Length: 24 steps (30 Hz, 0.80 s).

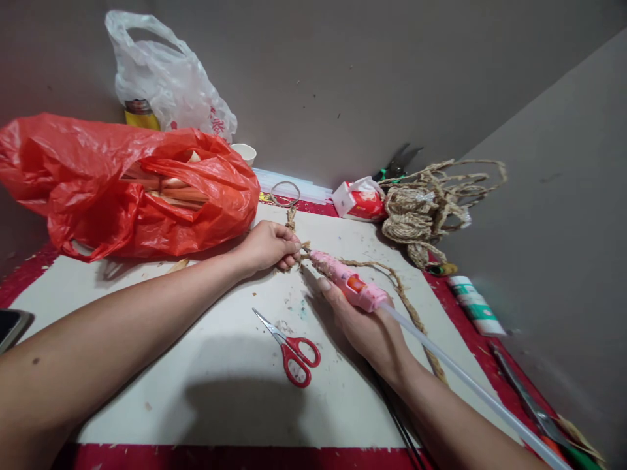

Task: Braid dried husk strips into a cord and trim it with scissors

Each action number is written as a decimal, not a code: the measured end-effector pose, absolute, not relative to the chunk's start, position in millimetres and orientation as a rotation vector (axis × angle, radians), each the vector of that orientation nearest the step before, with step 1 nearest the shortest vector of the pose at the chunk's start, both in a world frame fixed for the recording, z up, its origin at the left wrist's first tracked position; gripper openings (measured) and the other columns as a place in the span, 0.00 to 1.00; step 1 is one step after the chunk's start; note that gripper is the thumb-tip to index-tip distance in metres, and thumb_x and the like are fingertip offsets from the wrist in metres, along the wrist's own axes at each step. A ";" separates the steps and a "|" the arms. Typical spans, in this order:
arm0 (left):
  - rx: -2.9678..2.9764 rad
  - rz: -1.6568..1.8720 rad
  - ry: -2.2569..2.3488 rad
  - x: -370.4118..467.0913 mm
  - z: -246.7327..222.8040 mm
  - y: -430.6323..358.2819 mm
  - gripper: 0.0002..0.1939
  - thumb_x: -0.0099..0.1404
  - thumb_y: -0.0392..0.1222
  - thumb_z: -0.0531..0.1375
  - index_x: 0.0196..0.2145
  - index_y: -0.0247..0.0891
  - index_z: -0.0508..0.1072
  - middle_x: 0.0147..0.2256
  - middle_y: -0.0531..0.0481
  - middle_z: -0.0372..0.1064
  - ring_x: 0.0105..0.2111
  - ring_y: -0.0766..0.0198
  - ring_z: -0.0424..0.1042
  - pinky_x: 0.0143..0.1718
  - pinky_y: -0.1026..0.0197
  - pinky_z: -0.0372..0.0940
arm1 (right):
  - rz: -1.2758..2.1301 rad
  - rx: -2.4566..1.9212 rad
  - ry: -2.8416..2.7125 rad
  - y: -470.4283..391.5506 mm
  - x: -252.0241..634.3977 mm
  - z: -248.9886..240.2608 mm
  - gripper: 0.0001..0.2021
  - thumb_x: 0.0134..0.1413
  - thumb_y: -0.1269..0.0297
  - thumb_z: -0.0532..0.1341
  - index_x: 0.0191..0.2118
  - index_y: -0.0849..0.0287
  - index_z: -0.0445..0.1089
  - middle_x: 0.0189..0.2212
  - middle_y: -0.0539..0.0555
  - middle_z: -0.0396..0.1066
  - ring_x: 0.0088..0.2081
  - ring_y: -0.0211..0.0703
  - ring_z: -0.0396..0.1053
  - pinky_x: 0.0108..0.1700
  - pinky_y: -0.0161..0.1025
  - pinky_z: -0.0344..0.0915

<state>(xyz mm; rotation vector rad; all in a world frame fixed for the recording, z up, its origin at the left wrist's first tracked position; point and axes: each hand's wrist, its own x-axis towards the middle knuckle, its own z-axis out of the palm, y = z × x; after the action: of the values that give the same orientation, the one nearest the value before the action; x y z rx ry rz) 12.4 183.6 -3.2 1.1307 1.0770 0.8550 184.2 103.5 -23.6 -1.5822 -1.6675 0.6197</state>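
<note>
My left hand (272, 247) pinches a small brown braided fibre piece (290, 220) over the white board (196, 378). In my right hand (365, 329) is a pink glue gun (343, 275), its tip touching or very near the piece at my left fingertips. A long clear glue stick (455, 369) runs out of its back toward the lower right. The braided cord (400, 287) trails from behind the gun down the right side of the board. Red-handled scissors (289, 346) lie partly open between my forearms.
A red plastic bag (196, 196) of strips fills the left, with a white bag (171, 85) behind. At the back right are a tissue pack (360, 199) and coiled rope (416, 209). Large shears (529, 398) and a green-white roll (476, 305) lie right; a phone (12, 326) left.
</note>
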 end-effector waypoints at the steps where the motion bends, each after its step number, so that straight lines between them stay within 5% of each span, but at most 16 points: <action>1: 1.138 0.851 1.080 12.4 -3.6 183.6 0.09 0.61 0.25 0.55 0.24 0.30 0.67 0.19 0.51 0.67 0.15 0.75 0.63 0.18 0.69 0.59 | 0.620 -1.582 -1.671 104.1 183.8 -23.2 0.18 0.51 0.52 0.59 0.37 0.63 0.74 0.23 0.53 0.72 0.26 0.43 0.67 0.25 0.35 0.62; 14: 1.219 0.819 1.053 11.2 -10.1 186.2 0.07 0.61 0.28 0.56 0.24 0.30 0.67 0.20 0.52 0.67 0.16 0.75 0.64 0.19 0.69 0.60 | 0.655 -1.542 -1.732 108.8 187.9 -22.0 0.15 0.53 0.54 0.59 0.40 0.59 0.74 0.26 0.52 0.74 0.33 0.47 0.72 0.33 0.36 0.68; 24: 1.205 0.822 1.067 10.9 -7.5 186.4 0.08 0.60 0.27 0.56 0.24 0.30 0.67 0.19 0.52 0.68 0.16 0.74 0.63 0.19 0.68 0.59 | 0.612 -1.515 -1.746 106.9 186.4 -2.4 0.23 0.55 0.51 0.56 0.52 0.57 0.68 0.35 0.56 0.75 0.39 0.49 0.73 0.36 0.40 0.69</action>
<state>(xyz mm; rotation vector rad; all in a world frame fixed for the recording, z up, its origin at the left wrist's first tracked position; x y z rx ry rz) 10.9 186.4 -7.5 1.2049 1.0666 0.8221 186.4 106.9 -2.4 -1.5154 -1.7463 0.6119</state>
